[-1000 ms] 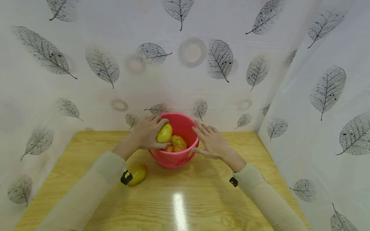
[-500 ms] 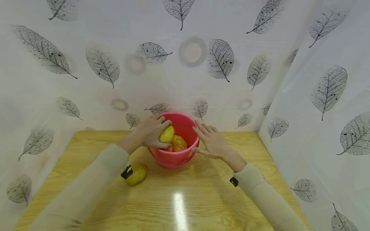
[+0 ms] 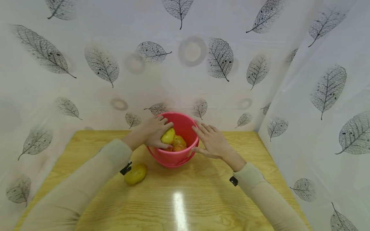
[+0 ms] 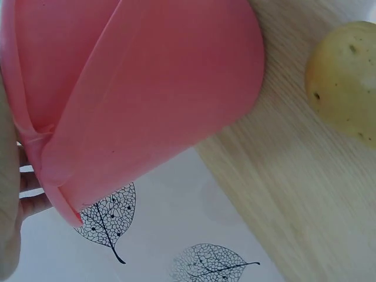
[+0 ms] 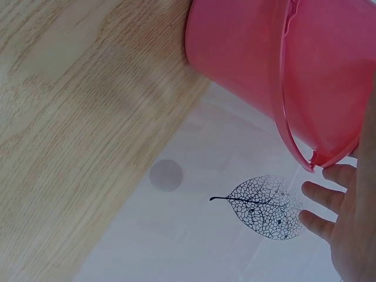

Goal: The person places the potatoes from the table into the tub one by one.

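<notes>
A pink bucket [image 3: 173,157] stands upright on the table, with several potatoes [image 3: 180,141] in it, partly hidden by my hand. My left hand [image 3: 151,132] reaches over the bucket's left rim and grips a yellow potato [image 3: 168,136] between thumb and fingers, just inside the mouth. At the right side of the rim is my right hand [image 3: 212,143], its fingers extended against the bucket. The right wrist view shows those fingers [image 5: 323,197] beside the bucket's handle [image 5: 282,100]. Another potato [image 3: 138,174] lies on the table below my left wrist.
The wooden table [image 3: 202,199] reaches back to a white curtain [image 3: 185,83] printed with leaves. More of this curtain hangs along the right side. A small black device sits at each wrist.
My left hand has moved a little right and down into the bucket's mouth with the potato. The right hand has stayed at the rim.
</notes>
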Available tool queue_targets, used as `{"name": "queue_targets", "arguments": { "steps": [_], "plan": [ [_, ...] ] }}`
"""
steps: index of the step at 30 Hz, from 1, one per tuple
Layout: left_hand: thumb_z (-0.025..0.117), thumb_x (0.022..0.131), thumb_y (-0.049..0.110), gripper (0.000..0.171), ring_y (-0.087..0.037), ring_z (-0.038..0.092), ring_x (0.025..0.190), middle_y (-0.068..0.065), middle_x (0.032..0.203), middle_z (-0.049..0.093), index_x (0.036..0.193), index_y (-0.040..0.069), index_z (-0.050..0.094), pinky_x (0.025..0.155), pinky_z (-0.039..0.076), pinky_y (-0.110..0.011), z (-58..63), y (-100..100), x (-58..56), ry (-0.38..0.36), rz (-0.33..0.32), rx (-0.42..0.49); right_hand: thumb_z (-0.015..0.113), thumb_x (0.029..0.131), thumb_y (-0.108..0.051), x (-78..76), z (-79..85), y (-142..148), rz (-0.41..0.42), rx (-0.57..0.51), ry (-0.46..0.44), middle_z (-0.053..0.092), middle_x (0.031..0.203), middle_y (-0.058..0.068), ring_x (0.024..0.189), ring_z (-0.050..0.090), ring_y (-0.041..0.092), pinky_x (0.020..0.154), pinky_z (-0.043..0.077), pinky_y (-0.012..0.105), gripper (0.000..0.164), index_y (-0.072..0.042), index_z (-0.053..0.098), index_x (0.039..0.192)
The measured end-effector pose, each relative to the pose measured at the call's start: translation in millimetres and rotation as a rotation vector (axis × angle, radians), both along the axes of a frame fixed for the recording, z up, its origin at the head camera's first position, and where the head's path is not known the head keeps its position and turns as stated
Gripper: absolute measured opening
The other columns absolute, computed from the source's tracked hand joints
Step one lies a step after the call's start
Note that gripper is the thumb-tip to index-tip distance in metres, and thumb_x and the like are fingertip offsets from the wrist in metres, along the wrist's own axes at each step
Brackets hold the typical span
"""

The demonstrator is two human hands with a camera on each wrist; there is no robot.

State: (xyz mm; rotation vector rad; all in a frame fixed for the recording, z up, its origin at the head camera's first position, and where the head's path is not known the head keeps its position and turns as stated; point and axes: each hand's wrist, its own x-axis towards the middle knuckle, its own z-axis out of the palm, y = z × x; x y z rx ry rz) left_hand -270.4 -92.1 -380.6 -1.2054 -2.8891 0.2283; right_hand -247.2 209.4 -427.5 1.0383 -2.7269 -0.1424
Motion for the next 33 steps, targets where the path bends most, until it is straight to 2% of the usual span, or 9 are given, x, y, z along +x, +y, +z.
{"name": "queue_targets", "arguments": {
  "steps": [7,11,15,19,27,33],
  "plan": [
    [0.060,0.089,0.075,0.088,-0.040,0.058,0.130,-0.019,0.136,0.064,0.149,0.011,0.050,0.118,0.047,-0.056,1.7,4,-1.6,-0.024,0.009,-0.017,-0.006,0.090,-0.089,0.1,2.7,0,-0.005,0.004,-0.008,0.023,0.177,0.015,0.154,0.044,0.040,0.126,0.039,0.056,0.117,-0.009,0.031,0.166],
    [0.059,0.090,0.076,0.090,-0.040,0.058,0.130,-0.019,0.139,0.063,0.151,0.011,0.049,0.117,0.048,-0.057,1.5,2,-1.3,-0.023,0.011,0.000,-0.006,0.090,-0.089,-0.6,3.7,0,-0.004,0.004,-0.009,0.023,0.177,0.015,0.154,0.044,0.039,0.126,0.039,0.056,0.117,-0.009,0.031,0.166],
    [0.057,0.091,0.075,0.088,-0.041,0.059,0.129,-0.021,0.141,0.062,0.151,0.011,0.050,0.114,0.050,-0.058,-0.4,-3,0.0,0.004,-0.003,0.021,0.000,0.093,-0.087,-1.0,4.6,-2,0.012,0.014,-0.004,0.023,0.177,0.015,0.155,0.043,0.039,0.126,0.040,0.055,0.112,-0.009,0.030,0.167],
    [0.056,0.093,0.074,0.085,-0.042,0.058,0.133,-0.022,0.143,0.061,0.150,0.011,0.051,0.118,0.048,-0.059,-2.7,-7,0.6,0.023,-0.023,0.053,0.007,0.095,-0.087,-1.7,3.9,-2,0.018,0.017,-0.003,0.022,0.177,0.015,0.155,0.043,0.040,0.126,0.040,0.055,0.109,-0.009,0.030,0.167],
    [0.054,0.093,0.076,0.087,-0.040,0.058,0.132,-0.021,0.138,0.063,0.148,0.010,0.054,0.117,0.049,-0.056,-2.8,-7,1.9,0.061,-0.052,0.076,0.000,0.092,-0.087,-1.3,1.9,-1,0.007,0.009,-0.009,0.021,0.177,0.014,0.154,0.043,0.041,0.126,0.039,0.056,0.112,-0.009,0.029,0.167],
    [0.052,0.093,0.077,0.088,-0.041,0.057,0.135,-0.021,0.141,0.062,0.150,0.009,0.054,0.120,0.046,-0.057,-3.1,-7,3.7,0.068,-0.043,0.074,-0.002,0.092,-0.088,-0.7,0.8,0,0.000,0.006,-0.008,0.021,0.177,0.014,0.154,0.044,0.040,0.126,0.039,0.056,0.113,-0.009,0.029,0.167]
  ]
}}
